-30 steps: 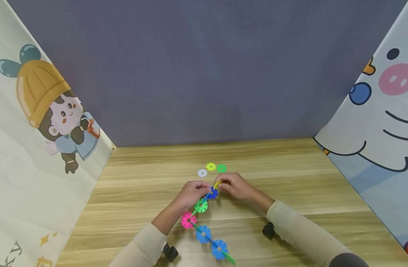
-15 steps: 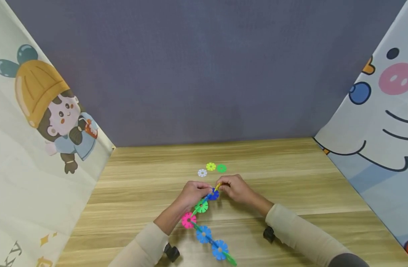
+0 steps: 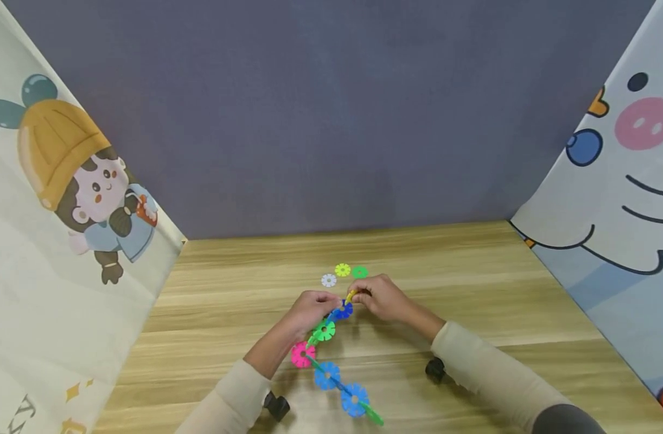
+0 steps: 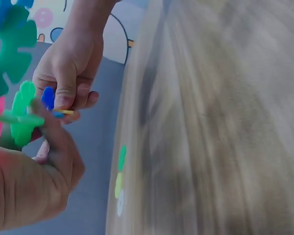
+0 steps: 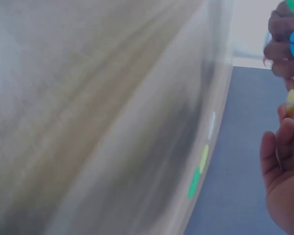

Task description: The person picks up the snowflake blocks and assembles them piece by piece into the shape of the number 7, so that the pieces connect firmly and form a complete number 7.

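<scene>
Nearby, a green end piece (image 3: 372,414) is beginning a chain of slotted, flower-like discs (image 3: 296,358), most of which is lying nearer the person than the left hand (image 3: 308,311) and the right hand (image 3: 384,298), with its far part reaching up between them. From that near end the chain's long axis is slanting away and leftward, through two light blue discs (image 3: 320,381), as far as a pink disc (image 3: 303,346), where it is bending; after that it is running away and rightward through a green disc (image 3: 324,336) and a dark blue disc (image 3: 346,310). Neighbouring pieces are sitting crosswise, one showing its face, the next its edge. The left hand is pinching the chain just beside the dark blue disc, thumb and fingertips nearly together. Across from it, the right hand is gripping a yellow disc (image 3: 349,297) between thumb and bent forefinger; this disc is meeting the dark blue one, though whether their slots are interlocking I cannot tell. Farther off, a white disc (image 3: 323,281), a yellow-green disc (image 3: 338,270) and a loose green disc (image 3: 355,272) are lying flat on the wooden table (image 3: 228,289), and behind them a grey backdrop (image 3: 331,120) is rising.
</scene>
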`<state>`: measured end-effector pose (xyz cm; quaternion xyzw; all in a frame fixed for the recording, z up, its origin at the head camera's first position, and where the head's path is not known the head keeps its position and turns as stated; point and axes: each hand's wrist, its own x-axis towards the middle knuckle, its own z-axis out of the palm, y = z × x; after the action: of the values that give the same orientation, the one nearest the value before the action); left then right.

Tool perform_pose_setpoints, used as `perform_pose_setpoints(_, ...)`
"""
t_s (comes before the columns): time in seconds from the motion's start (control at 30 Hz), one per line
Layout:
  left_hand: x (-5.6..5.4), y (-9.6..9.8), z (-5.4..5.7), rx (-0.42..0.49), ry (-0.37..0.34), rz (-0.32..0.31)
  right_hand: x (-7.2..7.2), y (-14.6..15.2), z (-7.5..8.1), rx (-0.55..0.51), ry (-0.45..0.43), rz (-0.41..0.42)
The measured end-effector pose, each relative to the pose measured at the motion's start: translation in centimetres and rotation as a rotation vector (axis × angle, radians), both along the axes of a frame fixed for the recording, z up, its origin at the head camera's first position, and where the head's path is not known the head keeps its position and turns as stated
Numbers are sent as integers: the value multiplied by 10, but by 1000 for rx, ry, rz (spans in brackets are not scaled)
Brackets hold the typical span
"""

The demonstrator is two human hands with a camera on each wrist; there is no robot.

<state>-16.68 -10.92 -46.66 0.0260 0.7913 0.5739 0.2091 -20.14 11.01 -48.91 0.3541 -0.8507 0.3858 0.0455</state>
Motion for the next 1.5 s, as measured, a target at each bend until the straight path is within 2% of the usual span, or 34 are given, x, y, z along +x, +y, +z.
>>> perform_pose_setpoints(0.07, 0, -3, 1, 52, -66, -36, -2, 1, 3, 35, -9, 7)
perform_pose_setpoints(0.2, 0, -5, 1, 77, -100, -94, -3, 3, 3, 62, -31, 31)
perform_pose_setpoints(0.3, -1, -6, 1, 55, -52, -105, -3, 5, 2, 52, -30, 40)
perform_pose_setpoints(0.5, -4, -8, 0, 134, -70, -126, -3, 9, -1, 40, -9, 32)
perform_pose_setpoints(0.8, -3, -11, 3, 122, -30, -217, -1, 12, -6, 10, -28, 11)
perform_pose_setpoints(0.97, 0, -9, 2, 24, 73, -201, 0, 13, -9, 17, -16, 13)
perform_pose_setpoints(1.13, 5, -7, 9, -151, 247, -203, 1, 13, -9, 19, -3, 5)
perform_pose_setpoints(1.2, 6, -7, 11, -201, 275, -200, 2, 12, -9, 21, -3, 7)
perform_pose_setpoints(1.37, 8, -4, 13, -293, 285, -212, 3, 11, -10, 25, -12, 7)
perform_pose_setpoints(1.5, 9, -3, 11, -358, 370, -232, 8, 11, -9, 34, -18, 6)
